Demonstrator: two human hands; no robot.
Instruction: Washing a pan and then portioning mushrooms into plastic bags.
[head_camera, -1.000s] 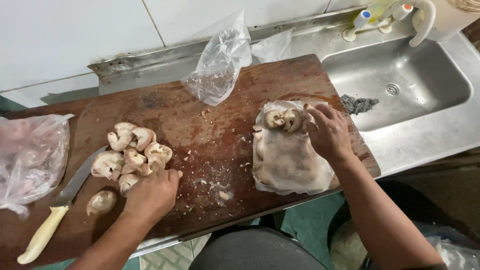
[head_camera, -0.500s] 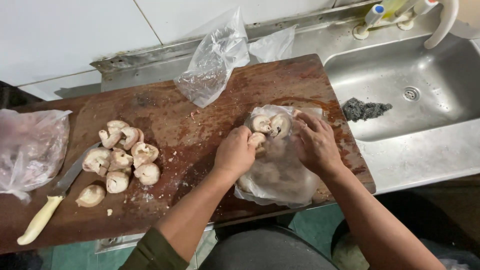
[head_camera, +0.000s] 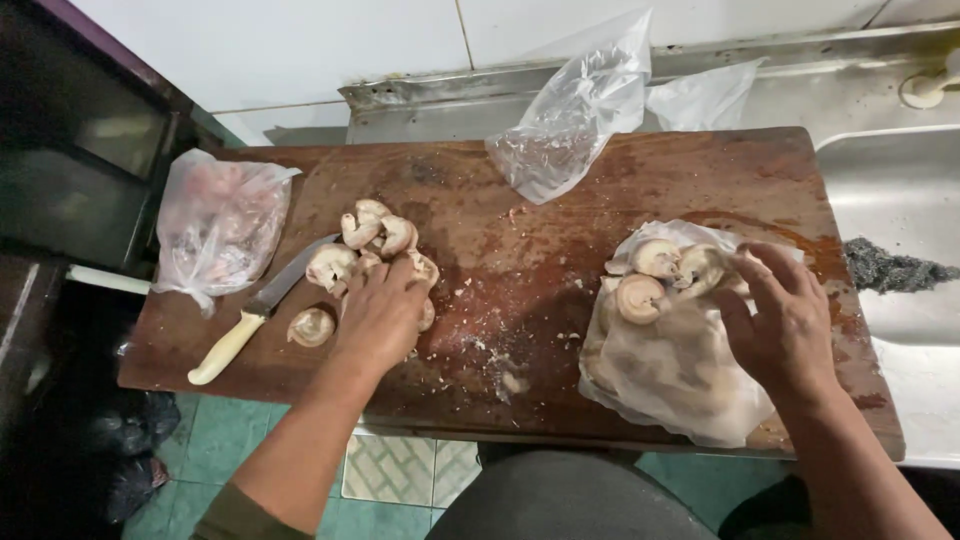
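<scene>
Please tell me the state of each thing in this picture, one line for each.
Left hand: palm down on the pale mushroom pile.
Right hand: open, on the crumpled plastic bag holding mushrooms.
Cream-handled knife: lying flat, untouched.
Brown wooden board: wet, crumb-strewn.

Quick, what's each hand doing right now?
Left hand: palm down on the mushroom pile; grip cannot be told.
Right hand: open, fingers on the plastic bag.

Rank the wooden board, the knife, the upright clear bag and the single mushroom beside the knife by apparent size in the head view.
Largest to smallest:
1. wooden board
2. upright clear bag
3. knife
4. single mushroom
</scene>
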